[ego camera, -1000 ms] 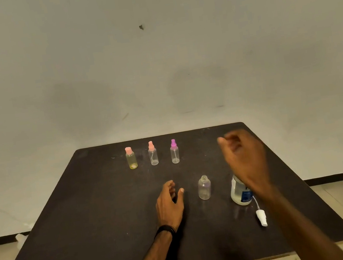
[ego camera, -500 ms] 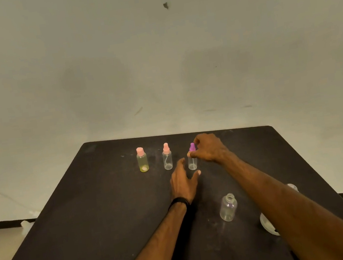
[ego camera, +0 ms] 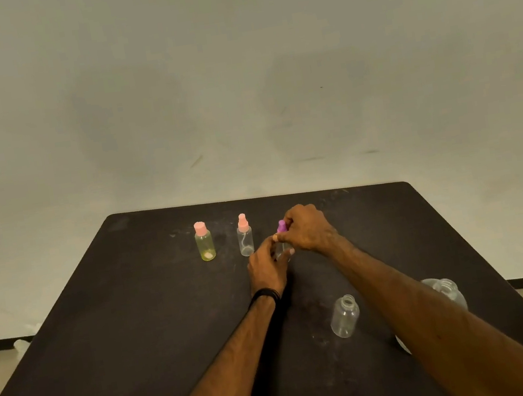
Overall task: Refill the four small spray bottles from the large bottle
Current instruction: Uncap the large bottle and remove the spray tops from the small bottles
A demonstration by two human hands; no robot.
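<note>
I see the purple-capped spray bottle (ego camera: 281, 232) at the far middle of the dark surface (ego camera: 102, 323), my left hand (ego camera: 265, 266) curled round its clear body and my right hand (ego camera: 308, 227) pinching its cap. Left of it stand a pink-capped clear bottle (ego camera: 244, 235) and a yellowish bottle (ego camera: 204, 241). Nearer me stand an uncapped small bottle (ego camera: 344, 316) and, behind my right forearm, the large bottle (ego camera: 445, 290).

Right hand (ego camera: 308, 228) grips the purple spray cap (ego camera: 281, 226) of a small clear bottle (ego camera: 281, 252); left hand (ego camera: 265, 266) holds its body above the black tabletop (ego camera: 102, 323).
</note>
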